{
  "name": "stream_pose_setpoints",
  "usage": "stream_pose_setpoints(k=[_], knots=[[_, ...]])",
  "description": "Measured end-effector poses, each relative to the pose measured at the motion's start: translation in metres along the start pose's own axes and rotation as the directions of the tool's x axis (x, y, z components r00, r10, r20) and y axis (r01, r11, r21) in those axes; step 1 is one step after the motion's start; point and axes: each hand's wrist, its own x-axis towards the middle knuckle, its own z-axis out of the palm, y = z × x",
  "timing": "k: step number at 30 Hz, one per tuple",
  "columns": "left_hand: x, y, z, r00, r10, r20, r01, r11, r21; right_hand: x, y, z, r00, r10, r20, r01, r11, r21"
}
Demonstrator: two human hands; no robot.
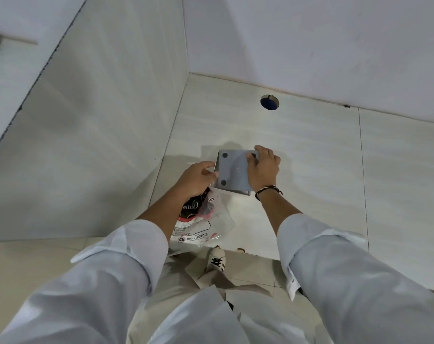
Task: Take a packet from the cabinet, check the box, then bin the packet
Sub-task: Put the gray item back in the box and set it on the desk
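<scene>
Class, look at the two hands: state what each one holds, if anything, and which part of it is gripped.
Both hands grip the grey box: right hand over its right side, left hand at its left edge. The tissue packet hangs beneath the left hand; its grip point is hidden.

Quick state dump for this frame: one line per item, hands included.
box: upside down on the counter, round feet facing up, held at both sides.
tissue packet: plastic wrapper, crumpled, pinned under the left hand, hanging at the counter edge.
left hand: fingers on the box's left edge.
right hand: gripping the box's right side.
counter hole: open, something blue visible inside.
</scene>
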Motion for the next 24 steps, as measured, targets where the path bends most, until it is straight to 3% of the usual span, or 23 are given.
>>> stream_pose_setpoints(k=[5,8,13,24], knots=[[0.005,-0.001,0.002,1.0,0.002,0.001,-0.002,0.999,0.048,0.001,0.006,0.009,0.99,0.124,0.073,-0.131,0.987,0.097],[0.005,-0.001,0.003,1.0,0.004,0.011,-0.005,0.998,0.063,-0.004,0.002,0.013,0.983,0.177,0.049,-0.182,0.972,0.149],[0.001,0.005,0.006,0.999,0.047,0.005,-0.047,0.997,0.062,-0.018,-0.011,0.018,0.986,0.149,-0.071,-0.138,0.981,0.14],[0.008,0.005,0.01,0.997,0.082,-0.004,-0.081,0.982,0.169,-0.032,-0.012,0.025,0.988,0.157,0.006,-0.157,0.98,0.125]])
